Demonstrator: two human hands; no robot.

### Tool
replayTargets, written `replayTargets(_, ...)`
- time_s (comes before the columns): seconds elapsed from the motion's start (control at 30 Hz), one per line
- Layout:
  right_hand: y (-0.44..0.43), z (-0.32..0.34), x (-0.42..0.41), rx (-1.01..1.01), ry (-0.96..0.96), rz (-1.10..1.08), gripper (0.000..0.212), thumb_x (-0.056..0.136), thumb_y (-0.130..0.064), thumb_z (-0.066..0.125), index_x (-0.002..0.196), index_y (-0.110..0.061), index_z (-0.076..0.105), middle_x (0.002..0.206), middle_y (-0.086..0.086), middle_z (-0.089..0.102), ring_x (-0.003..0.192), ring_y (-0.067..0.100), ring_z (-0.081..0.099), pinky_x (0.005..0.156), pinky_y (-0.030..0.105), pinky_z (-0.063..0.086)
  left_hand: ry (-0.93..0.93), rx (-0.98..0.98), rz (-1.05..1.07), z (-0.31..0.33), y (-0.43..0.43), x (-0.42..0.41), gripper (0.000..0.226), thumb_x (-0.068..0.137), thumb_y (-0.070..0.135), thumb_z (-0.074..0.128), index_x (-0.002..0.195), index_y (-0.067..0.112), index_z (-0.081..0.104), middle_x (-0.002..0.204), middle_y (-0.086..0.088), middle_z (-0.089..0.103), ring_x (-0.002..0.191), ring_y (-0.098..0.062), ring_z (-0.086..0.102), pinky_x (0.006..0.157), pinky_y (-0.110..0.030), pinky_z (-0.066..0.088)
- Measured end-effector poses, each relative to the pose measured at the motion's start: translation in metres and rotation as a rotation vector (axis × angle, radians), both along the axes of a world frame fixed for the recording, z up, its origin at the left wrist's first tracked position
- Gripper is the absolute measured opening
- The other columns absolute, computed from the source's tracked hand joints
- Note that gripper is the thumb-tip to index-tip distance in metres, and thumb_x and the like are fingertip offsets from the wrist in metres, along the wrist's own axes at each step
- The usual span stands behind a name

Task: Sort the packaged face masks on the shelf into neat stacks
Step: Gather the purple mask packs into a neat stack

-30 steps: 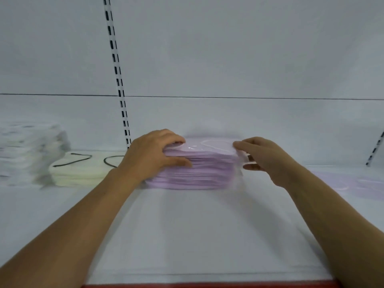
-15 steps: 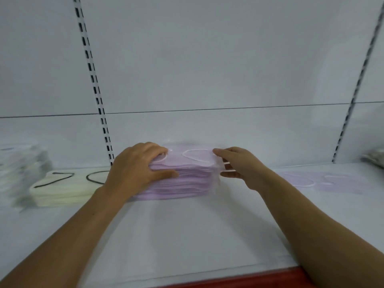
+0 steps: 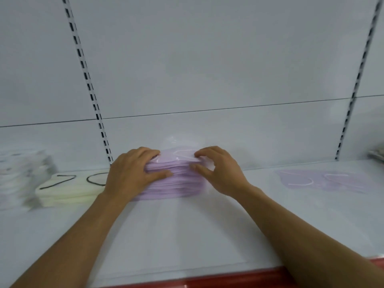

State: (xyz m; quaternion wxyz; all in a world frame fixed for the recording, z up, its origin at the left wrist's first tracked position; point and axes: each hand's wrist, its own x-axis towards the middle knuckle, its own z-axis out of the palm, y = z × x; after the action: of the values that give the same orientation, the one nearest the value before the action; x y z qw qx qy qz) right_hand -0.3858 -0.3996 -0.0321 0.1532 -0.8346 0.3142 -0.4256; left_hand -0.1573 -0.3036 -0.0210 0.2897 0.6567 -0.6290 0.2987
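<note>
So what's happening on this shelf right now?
A person is squaring up a stack of lilac face masks in clear plastic packets on the white shelf. The left hand presses its left side, the right hand its right. A cream stack with black ear loops sits to the left; loose lilac packets lie flat to the right.

Three stacks of masks stood on one shelf (image 3: 187,235): one purple (image 3: 176,183), one cream (image 3: 68,192), one blurred white (image 3: 18,177). Loose purple masks (image 3: 324,179) lay to the right, two as far as could be told. Two hands, left (image 3: 133,173) and right (image 3: 222,173), were there. Two slotted rails (image 3: 91,96) ran up the back.
</note>
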Motion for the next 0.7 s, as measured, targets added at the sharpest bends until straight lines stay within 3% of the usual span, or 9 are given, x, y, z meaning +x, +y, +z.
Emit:
replayTargets(0.33,-0.003,-0.001,0.007,0.002,-0.003,0.026,0.033,0.087,-0.043,0.069,0.116,-0.028,0.066,0.118,-0.012,0.059,0.111,0.01,0.055,0.095,0.026,0.043,-0.003,-0.006,-0.008,-0.002,0.001,0.005,0.079,0.069,0.085,0.043,0.109,0.023,0.072,0.105,0.007,0.07,0.093,-0.019,0.065,0.075,-0.029,0.044)
replayTargets(0.5,0.002,0.001,0.003,0.022,-0.046,0.031,0.03,0.088,-0.046,0.065,0.113,-0.029,0.067,0.116,-0.015,0.061,0.112,0.009,0.054,0.098,0.028,0.043,-0.014,-0.085,-0.08,0.0,0.003,0.005,0.082,0.075,0.085,0.04,0.11,0.018,0.072,0.109,0.004,0.07,0.101,-0.018,0.062,0.09,-0.029,0.039)
replayTargets(0.7,0.01,0.017,-0.007,0.122,-0.14,-0.127,0.027,0.092,-0.04,0.06,0.115,-0.027,0.065,0.11,-0.018,0.06,0.106,0.005,0.055,0.095,0.031,0.047,-0.132,-0.231,-0.176,0.011,0.013,-0.009,0.057,0.09,0.066,0.048,0.099,0.016,0.073,0.1,0.001,0.072,0.097,-0.021,0.064,0.09,-0.032,0.042)
